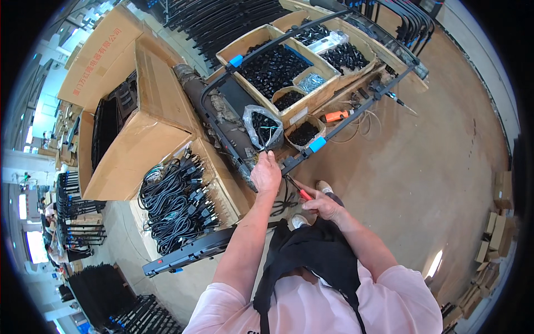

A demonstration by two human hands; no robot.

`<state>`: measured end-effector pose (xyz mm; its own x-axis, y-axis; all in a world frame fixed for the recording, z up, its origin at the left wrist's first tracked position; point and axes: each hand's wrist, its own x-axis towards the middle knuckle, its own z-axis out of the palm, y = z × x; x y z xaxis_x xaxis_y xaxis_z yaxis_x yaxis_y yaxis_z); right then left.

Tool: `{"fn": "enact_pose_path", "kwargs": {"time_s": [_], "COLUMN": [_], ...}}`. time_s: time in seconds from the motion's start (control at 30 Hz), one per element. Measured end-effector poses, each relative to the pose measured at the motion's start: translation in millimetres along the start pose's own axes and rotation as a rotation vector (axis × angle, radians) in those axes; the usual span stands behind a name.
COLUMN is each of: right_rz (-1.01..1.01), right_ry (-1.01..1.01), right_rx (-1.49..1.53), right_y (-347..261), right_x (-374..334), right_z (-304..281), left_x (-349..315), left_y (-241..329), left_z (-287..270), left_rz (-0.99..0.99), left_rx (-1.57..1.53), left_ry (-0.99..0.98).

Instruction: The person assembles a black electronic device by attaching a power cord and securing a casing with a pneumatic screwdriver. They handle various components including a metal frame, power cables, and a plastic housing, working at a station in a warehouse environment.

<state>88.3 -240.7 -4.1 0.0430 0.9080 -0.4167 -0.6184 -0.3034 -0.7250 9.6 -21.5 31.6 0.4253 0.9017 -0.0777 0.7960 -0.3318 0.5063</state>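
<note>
Working above a brown workshop floor point(423, 178). Gripping a red-handled tool point(305, 194) in the right hand point(324, 206), with fingers closed around the handle; pointing its tip toward the near corner of a black frame point(347, 121). Holding left hand point(266, 173) fingertips together beside that corner; cannot tell on what. Noting, just beyond left fingertips, a plastic bag point(250, 123) of dark parts; farther past them, a bin point(320, 96) of small black pieces; left of them, bundled black cables point(175, 196).
</note>
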Motion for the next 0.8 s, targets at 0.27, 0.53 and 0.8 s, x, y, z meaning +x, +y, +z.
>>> {"fn": "enact_pose_path", "kwargs": {"time_s": [0.27,0.53,0.8], "right_rz": [0.274,0.448,0.245], "right_ry": [0.005,-0.083,0.14], "right_rx": [-1.184,-1.206,-1.159], "right_y": [-53.7,-49.3,29.5], "right_x": [8.5,30.6,167.5], "right_z": [6.1,-74.2,-131.0], "left_x": [1.3,2.6,6.5], "left_y": [-5.8,2.1,19.6], "left_z": [7.5,13.0,10.6], "left_rz": [-0.068,-0.169,-0.271], "left_rx": [-0.037,0.0,0.098], "left_ry": [0.049,0.111,0.09]}}
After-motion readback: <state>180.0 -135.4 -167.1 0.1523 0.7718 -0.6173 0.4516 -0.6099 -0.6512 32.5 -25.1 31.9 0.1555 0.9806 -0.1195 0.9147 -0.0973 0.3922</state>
